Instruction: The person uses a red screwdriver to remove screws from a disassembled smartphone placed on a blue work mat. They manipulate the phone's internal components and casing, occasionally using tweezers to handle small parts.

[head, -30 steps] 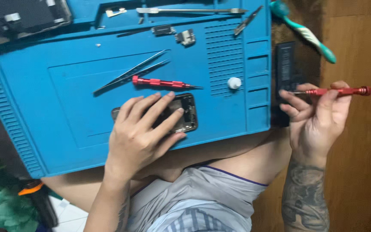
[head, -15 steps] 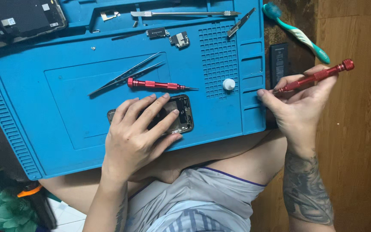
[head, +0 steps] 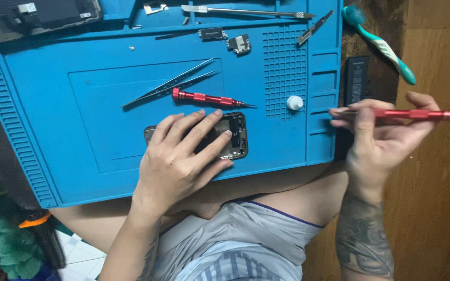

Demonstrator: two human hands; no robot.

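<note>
Blue mat [head: 53, 130]: left hand [head: 175, 156] spread flat on phone [head: 235, 136]; right hand [head: 386, 138] pinches screwdriver [head: 417, 114] off mat's edge. Tip could gouge the phone; loose parts scatter.

A home repair spot: blue silicone work mat [head: 53, 130], tweezers [head: 170, 82], wooden floor [head: 438, 198].

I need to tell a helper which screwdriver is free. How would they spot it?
Find the blue work mat. Near its middle, just above the opened phone under the left hand, lies a red screwdriver beside silver tweezers. Unlike its red twin, no hand holds it.
</note>
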